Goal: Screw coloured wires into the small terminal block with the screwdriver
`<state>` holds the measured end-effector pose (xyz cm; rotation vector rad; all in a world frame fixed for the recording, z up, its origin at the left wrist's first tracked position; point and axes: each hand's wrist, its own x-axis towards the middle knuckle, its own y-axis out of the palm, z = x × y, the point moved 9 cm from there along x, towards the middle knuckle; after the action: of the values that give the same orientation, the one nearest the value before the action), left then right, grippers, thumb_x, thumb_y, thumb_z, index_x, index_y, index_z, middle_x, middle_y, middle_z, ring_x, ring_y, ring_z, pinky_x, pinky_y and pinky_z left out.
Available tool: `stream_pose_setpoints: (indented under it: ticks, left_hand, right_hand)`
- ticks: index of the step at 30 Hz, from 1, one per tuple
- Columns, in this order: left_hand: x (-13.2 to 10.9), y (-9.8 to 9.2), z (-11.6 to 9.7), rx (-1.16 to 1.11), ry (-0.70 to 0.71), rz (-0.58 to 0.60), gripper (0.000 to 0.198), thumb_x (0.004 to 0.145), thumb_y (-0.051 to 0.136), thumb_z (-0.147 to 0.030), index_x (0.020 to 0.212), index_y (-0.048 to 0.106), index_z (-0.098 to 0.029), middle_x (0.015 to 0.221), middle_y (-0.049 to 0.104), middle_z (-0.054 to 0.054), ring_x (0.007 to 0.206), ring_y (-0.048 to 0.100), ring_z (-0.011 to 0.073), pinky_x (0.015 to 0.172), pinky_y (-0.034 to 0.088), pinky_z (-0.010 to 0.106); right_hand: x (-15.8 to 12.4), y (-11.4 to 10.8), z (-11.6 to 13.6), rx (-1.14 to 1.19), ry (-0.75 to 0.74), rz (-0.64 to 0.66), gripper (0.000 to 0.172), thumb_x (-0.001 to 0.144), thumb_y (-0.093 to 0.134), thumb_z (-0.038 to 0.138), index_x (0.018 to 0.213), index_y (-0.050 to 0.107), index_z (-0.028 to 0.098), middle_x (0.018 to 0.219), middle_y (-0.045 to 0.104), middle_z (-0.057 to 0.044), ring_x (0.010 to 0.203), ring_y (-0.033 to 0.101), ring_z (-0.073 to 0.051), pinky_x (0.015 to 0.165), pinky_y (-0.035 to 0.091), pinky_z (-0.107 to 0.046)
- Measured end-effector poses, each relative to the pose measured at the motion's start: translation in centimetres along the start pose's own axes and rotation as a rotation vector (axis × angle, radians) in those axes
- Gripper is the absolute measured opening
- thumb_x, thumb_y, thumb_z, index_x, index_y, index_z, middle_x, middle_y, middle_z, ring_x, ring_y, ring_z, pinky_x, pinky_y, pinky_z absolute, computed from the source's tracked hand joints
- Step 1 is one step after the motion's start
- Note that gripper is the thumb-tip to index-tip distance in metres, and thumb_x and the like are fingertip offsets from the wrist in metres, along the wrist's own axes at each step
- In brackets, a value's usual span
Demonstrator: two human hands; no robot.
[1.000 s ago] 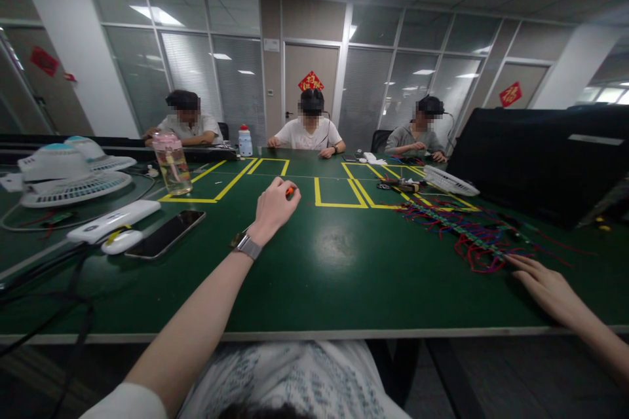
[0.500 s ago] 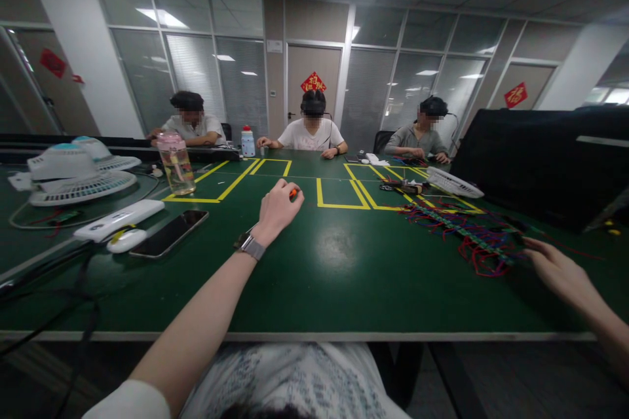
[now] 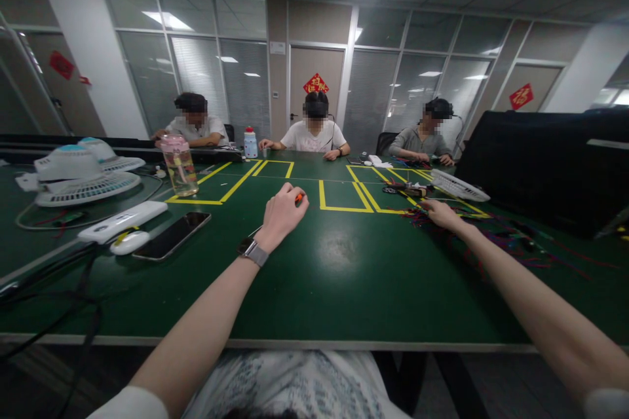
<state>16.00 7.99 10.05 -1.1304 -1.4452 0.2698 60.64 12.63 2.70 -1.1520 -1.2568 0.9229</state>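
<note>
My left hand (image 3: 285, 213), with a watch (image 3: 251, 250) on its wrist, is closed over the middle of the green table. A small orange-ended tool (image 3: 299, 198) pokes out of its curled fingers; the rest is mostly hidden, so its kind is unclear. At the right, my right hand (image 3: 442, 215) has its fingers together on the far end of a strip of green circuit boards (image 3: 525, 243) with red, blue and purple wires. The fingertips sit among the wires (image 3: 415, 215). My forearm covers part of the strip, and its near end is blurred.
A phone (image 3: 173, 236), a white mouse (image 3: 130, 242), a drink bottle (image 3: 179, 167) and white fans (image 3: 83, 177) stand left. Yellow tape (image 3: 346, 209) marks the table. A black monitor (image 3: 545, 170) and a white slotted device (image 3: 459, 185) are at right. Three people sit opposite.
My right hand has moved from the near end of the board strip, leftward and away from me, to its far end. The strip has shifted a little right. My left hand stays closed in place.
</note>
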Motion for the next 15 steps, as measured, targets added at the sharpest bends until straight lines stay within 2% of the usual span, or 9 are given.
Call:
stream_pose_setpoints:
  ticks: [6,15]
  left_hand:
    - [-0.1,0.0,-0.4,-0.001,0.042,-0.042,0.023,0.089,0.044,-0.034,0.091,0.064,-0.023,0.094,0.059,0.003,0.074,0.06,0.0154,0.066,0.042,0.027]
    - [-0.1,0.1,-0.4,-0.002,0.018,-0.022,0.024,0.089,0.044,-0.034,0.092,0.065,-0.022,0.095,0.059,0.004,0.075,0.06,0.0156,0.066,0.042,0.027]
  right_hand:
    - [1.8,2.6,-1.5,-0.034,0.102,0.059,0.045,0.081,0.039,0.018,0.119,0.063,0.023,0.127,0.059,-0.008,0.111,0.056,-0.029,0.094,0.043,-0.04]
    - [2.2,3.5,-2.2,-0.06,0.128,0.116,0.047,0.083,0.037,0.023,0.124,0.059,0.028,0.13,0.056,-0.009,0.113,0.054,-0.032,0.091,0.045,-0.047]
